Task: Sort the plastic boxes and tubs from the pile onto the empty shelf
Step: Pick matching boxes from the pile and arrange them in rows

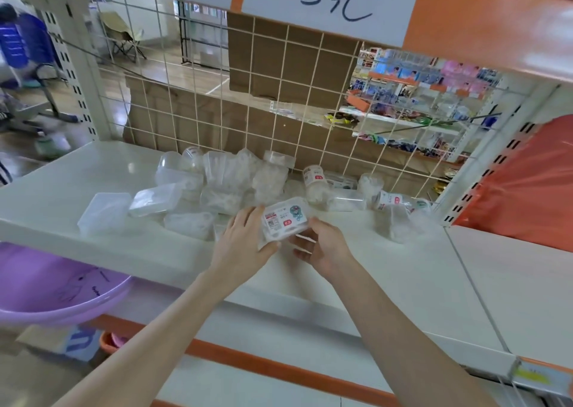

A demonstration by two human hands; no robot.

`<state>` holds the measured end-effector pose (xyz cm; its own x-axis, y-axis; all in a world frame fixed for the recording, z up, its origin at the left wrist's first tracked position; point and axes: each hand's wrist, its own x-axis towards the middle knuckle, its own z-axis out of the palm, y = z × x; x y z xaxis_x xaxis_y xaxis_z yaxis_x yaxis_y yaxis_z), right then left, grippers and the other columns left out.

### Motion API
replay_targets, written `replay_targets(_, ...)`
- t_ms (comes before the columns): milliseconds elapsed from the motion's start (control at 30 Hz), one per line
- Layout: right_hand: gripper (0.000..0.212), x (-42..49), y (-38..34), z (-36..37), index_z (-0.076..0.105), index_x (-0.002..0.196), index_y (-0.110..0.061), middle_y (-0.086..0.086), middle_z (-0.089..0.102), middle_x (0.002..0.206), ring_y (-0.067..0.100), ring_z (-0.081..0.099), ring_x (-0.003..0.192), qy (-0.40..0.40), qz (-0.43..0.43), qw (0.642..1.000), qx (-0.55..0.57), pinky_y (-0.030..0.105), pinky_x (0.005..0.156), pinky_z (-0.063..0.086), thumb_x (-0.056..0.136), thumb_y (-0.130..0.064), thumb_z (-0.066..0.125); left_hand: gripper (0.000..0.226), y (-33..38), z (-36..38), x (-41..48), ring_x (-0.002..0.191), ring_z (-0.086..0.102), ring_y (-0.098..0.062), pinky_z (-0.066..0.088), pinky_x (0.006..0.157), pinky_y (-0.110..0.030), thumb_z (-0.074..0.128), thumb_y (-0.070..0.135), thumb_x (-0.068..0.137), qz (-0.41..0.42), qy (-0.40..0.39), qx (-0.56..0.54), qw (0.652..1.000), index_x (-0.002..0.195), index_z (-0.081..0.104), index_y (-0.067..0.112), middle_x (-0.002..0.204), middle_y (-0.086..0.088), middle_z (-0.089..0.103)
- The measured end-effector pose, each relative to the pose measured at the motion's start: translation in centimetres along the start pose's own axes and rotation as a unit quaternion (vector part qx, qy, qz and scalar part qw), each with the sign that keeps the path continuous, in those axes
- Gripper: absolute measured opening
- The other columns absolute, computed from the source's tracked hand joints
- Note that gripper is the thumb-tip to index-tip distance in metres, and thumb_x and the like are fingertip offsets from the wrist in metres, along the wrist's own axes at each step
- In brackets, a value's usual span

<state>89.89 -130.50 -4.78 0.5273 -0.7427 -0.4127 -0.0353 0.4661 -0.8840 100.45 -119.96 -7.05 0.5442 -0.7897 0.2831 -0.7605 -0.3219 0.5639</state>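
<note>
Hands both grip one labelled box (285, 220), held just above the shelf (387, 267). Left hand (245, 239) wraps the box's L end, with fingers laid over the far top edge and thumb curled under the near side. Right hand (322, 247) pinches the near R corner, fingers curled beneath it. The box is clear plastic w/ a rounded lid. Its label has red patches, a QR-type square and a teal cartoon figure. Contents look pale, can't tell what.

Directly behind the labelled box is the pile (223, 183) of clear tubs & boxes, jumbled, some upright, some tipped. Most hold whitish filling, too blurred to name. Just L of the labelled box is a low tub (189, 225) w/ white stuff inside. Further L a lidded box (155, 200) sits tilted, also whitish inside. Furthest L a frosted box (104, 211) lies flat on the shelf, apart from the rest.

R-behind the labelled box stands a round tub (314, 183) w/ a red sticker and white filling. Beside it a clear tub (347, 200) lies on its side. Further R another red-sticker tub (390, 200) lies tipped over.

Behind the pile is a wire grid (269, 96), w/ cardboard (248, 121) beyond it. High above the labelled box hangs a price sign (331, 3) reading "5元". Below-L of it is a purple basin (55, 292), and far R an orange bag (527, 183).
</note>
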Motion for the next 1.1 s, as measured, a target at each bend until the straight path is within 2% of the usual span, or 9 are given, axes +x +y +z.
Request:
replay_targets(233,0.014,-0.4,-0.1,1.1,0.056,0.104,-0.004,0.010,0.067,0.082,0.021,0.060,0.067,-0.047,0.021,0.997,0.055,0.032,0.062,0.045,0.091,-0.006,0.051,0.069,0.7,-0.1,-0.1,0.106,0.052,-0.032,0.042,0.078,-0.036,0.083,0.029,0.060,-0.002,0.108,-0.021,0.994,0.118,0.054,0.005,0.112,-0.011,0.056)
replay_targets(333,0.011,-0.6,-0.2,1.9,0.056,0.094,-0.008,0.009,0.063,0.083,0.021,0.056,0.067,-0.049,0.048,0.996,0.055,0.032,0.061,0.042,0.093,-0.004,0.045,0.064,0.4,0.6,0.1,0.094,0.055,-0.032,0.041,0.073,-0.031,0.085,0.030,0.054,0.059,0.129,-0.005,0.990,0.107,0.058,0.006,0.101,-0.011,0.060)
replay_targets(400,0.015,-0.2,-0.6,1.7,0.057,0.089,-0.013,0.008,0.061,0.082,0.021,0.055,0.069,-0.024,0.033,0.998,0.052,0.032,0.060,0.039,0.094,-0.007,0.043,0.053,0.2,0.7,-0.2,0.094,0.049,-0.022,0.040,0.076,-0.024,0.071,0.041,0.064,0.123,0.123,-0.013,0.985,0.106,0.053,0.014,0.100,-0.007,0.060)
replay_targets(500,0.018,0.4,-1.3,0.6,0.058,0.083,-0.018,0.004,0.060,0.081,0.018,0.052,0.071,-0.010,-0.018,0.999,-0.031,0.029,0.059,0.040,0.094,-0.010,0.046,0.050,-0.8,0.4,-0.7,0.098,0.043,-0.015,0.044,0.076,-0.026,0.054,0.047,0.071,0.172,0.103,-0.012,0.980,0.113,0.048,0.021,0.109,0.001,0.052)
replay_targets(600,0.018,0.6,-1.4,-0.5,0.062,0.084,-0.014,0.003,0.059,0.077,0.015,0.051,0.067,-0.046,-0.052,0.983,-0.167,0.028,0.062,0.041,0.094,-0.009,0.048,0.063,-1.0,-0.6,-0.7,0.115,0.036,-0.016,0.035,0.087,-0.030,0.057,0.048,0.073,0.156,0.070,-0.024,0.985,0.129,0.039,0.027,0.131,0.004,0.040)
replay_targets(767,0.022,0.5,-0.8,-1.4,0.065,0.101,-0.009,0.005,0.061,0.080,0.016,0.054,0.068,-0.136,-0.070,0.937,-0.313,0.026,0.060,0.043,0.098,-0.014,0.044,0.087,-1.1,-1.6,0.1,0.138,0.009,-0.008,0.018,0.106,-0.022,0.070,0.035,0.079,0.150,-0.112,0.038,0.982,0.146,0.015,0.029,0.151,0.015,0.008)
replay_targets(867,0.020,0.4,-0.6,-1.4,0.064,0.103,-0.005,0.004,0.062,0.084,0.010,0.056,0.071,-0.166,-0.110,0.919,-0.339,0.018,0.061,0.046,0.097,-0.013,0.047,0.079,-1.1,-1.2,0.5,0.134,0.020,-0.006,0.014,0.101,-0.014,0.069,0.037,0.077,0.174,-0.140,0.060,0.973,0.143,0.027,0.026,0.146,0.010,0.027)
replay_targets(967,0.018,0.3,-0.1,-1.7,0.060,0.107,-0.004,0.003,0.061,0.094,0.004,0.056,0.075,-0.132,-0.156,0.922,-0.330,0.008,0.062,0.045,0.090,-0.006,0.057,0.081,-1.3,-0.4,0.3,0.130,0.031,-0.009,0.021,0.101,-0.018,0.061,0.057,0.071,0.151,-0.126,0.060,0.979,0.140,0.033,0.025,0.139,0.008,0.037)
replay_targets(1100,0.057,0.3,0.9,-3.1,0.050,0.127,-0.010,0.001,0.049,0.117,0.008,0.050,0.100,-0.142,-0.212,0.871,-0.419,0.008,0.081,0.040,0.076,0.000,0.071,0.080,-1.6,0.8,0.2,0.119,0.046,-0.014,0.037,0.096,-0.028,0.054,0.062,0.065,0.145,-0.056,0.079,0.985,0.132,0.048,0.018,0.126,0.004,0.053)
